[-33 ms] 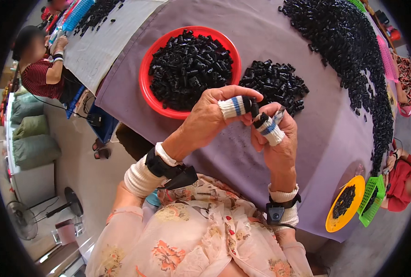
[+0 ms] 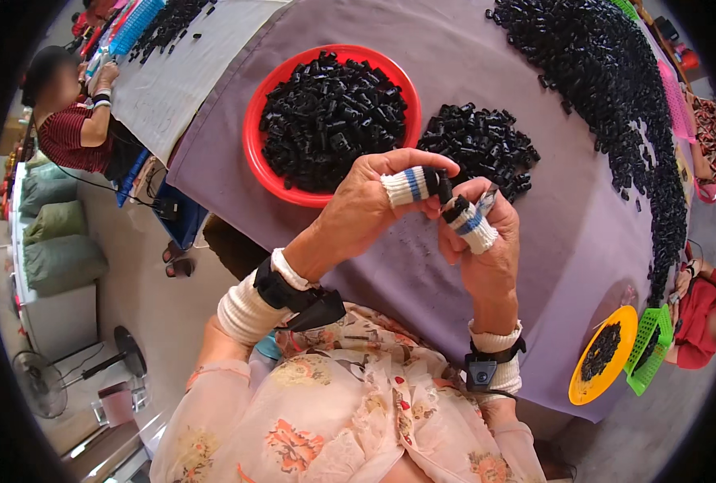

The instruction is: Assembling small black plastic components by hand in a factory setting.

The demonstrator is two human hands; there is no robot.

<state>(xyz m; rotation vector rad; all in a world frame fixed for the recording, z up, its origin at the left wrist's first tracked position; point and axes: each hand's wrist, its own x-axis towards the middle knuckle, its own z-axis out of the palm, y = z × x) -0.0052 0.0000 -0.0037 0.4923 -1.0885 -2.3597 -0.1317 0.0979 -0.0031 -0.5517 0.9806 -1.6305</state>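
Observation:
My left hand (image 2: 351, 201) pinches a small black plastic part (image 2: 445, 190) between thumb and fingers, with a knitted white and blue sleeve on the thumb. Meeting it from the right, my right hand (image 2: 493, 262) is closed around a thin, grey, blade-like tool (image 2: 487, 201), its thumb sleeved the same way. Exactly where the tool meets the part is hidden by the fingers. Just beyond my hands lie a red basin (image 2: 252, 153) heaped with black plastic parts and a loose pile of like parts (image 2: 482, 145).
A purple cloth (image 2: 293, 258) covers the table. More black parts (image 2: 591, 80) spread along its right side. A yellow plate (image 2: 581, 386) and a green basket (image 2: 636, 378) stand at the near right. Co-workers sit left (image 2: 76, 129) and right (image 2: 702, 318); a fan (image 2: 40, 382) stands lower left.

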